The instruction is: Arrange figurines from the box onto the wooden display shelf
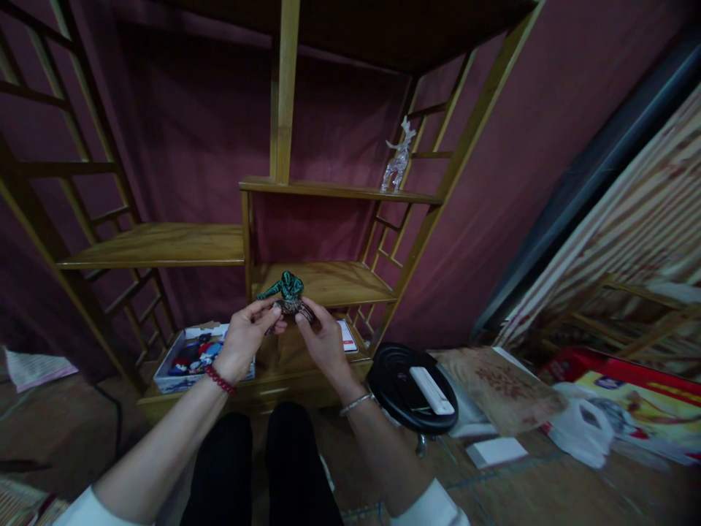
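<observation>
Between my two hands is a small figurine [288, 286], a shiny dark green figure on a brown, rough-looking base. Thumb and fingers of my left hand [248, 337] pinch the base from the left. My right hand [324, 342] grips the same base from the right, its thumb on the near side. The figurine is held up in front of the wooden shelf unit, near the lower right shelf [334, 283]. My fingers hide part of the base.
A clear deer ornament [398, 161] stands on the upper shelf [339, 190]. An open box [164, 376] of small colourful items sits low on the left. A phone-like device [347, 336] lies behind my right hand. At right are a black round stool [383, 380], a white plastic bag [585, 431] and a red box [646, 402].
</observation>
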The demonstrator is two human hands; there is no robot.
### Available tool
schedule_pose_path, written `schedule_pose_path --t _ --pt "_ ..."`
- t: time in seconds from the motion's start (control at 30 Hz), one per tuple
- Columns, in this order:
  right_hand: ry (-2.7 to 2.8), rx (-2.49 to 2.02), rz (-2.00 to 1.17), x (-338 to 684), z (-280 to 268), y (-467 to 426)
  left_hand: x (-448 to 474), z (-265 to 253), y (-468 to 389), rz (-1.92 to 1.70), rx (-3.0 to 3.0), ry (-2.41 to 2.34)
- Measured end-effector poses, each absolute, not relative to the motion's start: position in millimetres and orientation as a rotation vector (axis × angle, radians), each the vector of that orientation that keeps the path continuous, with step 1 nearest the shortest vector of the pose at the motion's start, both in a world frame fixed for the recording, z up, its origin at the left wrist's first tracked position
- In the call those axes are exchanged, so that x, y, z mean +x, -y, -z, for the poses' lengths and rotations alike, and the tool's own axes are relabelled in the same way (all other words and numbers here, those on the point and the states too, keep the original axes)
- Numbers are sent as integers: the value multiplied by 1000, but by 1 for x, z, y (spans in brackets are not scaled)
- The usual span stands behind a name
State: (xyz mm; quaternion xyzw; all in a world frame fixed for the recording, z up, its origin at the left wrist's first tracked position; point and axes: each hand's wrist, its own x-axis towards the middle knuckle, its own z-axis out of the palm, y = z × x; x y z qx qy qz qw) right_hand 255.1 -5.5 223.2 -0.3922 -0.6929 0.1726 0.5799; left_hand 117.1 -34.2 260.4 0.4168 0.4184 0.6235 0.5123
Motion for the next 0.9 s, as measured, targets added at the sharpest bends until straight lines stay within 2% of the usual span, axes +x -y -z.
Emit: schedule_pose_path --t 0.9 --pt "1653 -881 -155 291 -289 14 143 -323 32 -1494 1229 -914"
